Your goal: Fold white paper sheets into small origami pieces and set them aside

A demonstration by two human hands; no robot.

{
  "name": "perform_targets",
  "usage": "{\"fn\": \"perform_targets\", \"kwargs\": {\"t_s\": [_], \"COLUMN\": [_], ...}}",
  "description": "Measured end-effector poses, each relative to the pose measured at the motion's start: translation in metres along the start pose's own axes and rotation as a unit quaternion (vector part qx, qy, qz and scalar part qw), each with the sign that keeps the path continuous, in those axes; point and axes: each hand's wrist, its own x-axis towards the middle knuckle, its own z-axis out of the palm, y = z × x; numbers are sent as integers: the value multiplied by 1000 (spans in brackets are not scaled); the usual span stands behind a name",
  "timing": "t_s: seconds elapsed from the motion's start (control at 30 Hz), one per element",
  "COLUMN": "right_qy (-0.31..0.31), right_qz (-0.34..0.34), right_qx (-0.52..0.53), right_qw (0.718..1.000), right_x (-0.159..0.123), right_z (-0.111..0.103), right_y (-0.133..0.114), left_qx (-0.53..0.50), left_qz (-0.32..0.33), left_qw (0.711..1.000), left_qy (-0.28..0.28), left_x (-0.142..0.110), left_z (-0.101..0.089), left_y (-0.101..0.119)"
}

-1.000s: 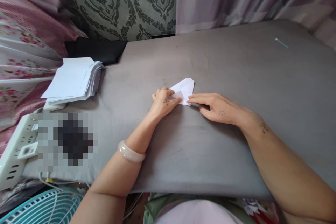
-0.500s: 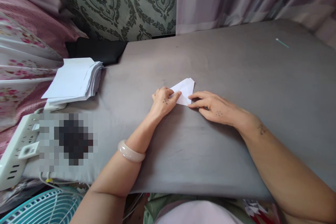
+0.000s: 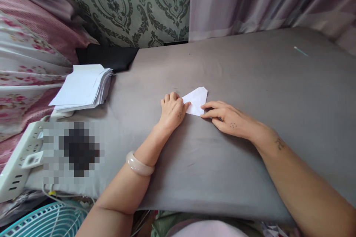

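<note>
A small folded sheet of white paper (image 3: pixel 196 102) lies on the grey cloth-covered surface (image 3: pixel 236 66), with a pointed top and slanting sides. My left hand (image 3: pixel 172 111) holds its left part, fingers curled and the thumb pressed on top; that end of the paper is hidden under the hand. At the opposite side, my right hand (image 3: pixel 228 118) has its fingers stretched and apart, the fingertips touching the paper's right edge and lower right corner. A pale bangle (image 3: pixel 139 164) circles my left forearm.
To the left are a stack of white paper (image 3: pixel 80 85), a black folded item (image 3: pixel 108 57), a white power strip (image 3: pixel 20 163) and a blurred-out dark object (image 3: pixel 80 150). A teal fan grille (image 3: pixel 52 218) stands below. A thin stick (image 3: pixel 302 51) lies far right.
The view has shifted slightly, so everything sits a little lower. My left hand has turned a bit, its fingers bunched more upright at the paper's left part. My right hand stays at the right edge.
</note>
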Motion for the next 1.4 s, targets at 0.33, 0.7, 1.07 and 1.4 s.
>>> {"fn": "perform_targets", "kwargs": {"t_s": [0.33,0.7,1.07,1.4], "right_qy": [-9,71,58,45], "right_qz": [8,-63,-67,-45], "right_qx": [-14,-32,-22,-40], "right_qw": [1000,995,996,997], "right_x": [0,9,15,16], "right_z": [0,14,17,16], "right_y": [0,0,3,-1], "left_qx": [0,10,23,15], "left_qz": [11,-5,-14,-12], "left_qw": [1000,1000,999,1000], "left_qy": [9,26,26,25], "left_x": [1,2,3,5], "left_z": [4,4,6,6], "left_y": [-4,-10,-11,-11]}}
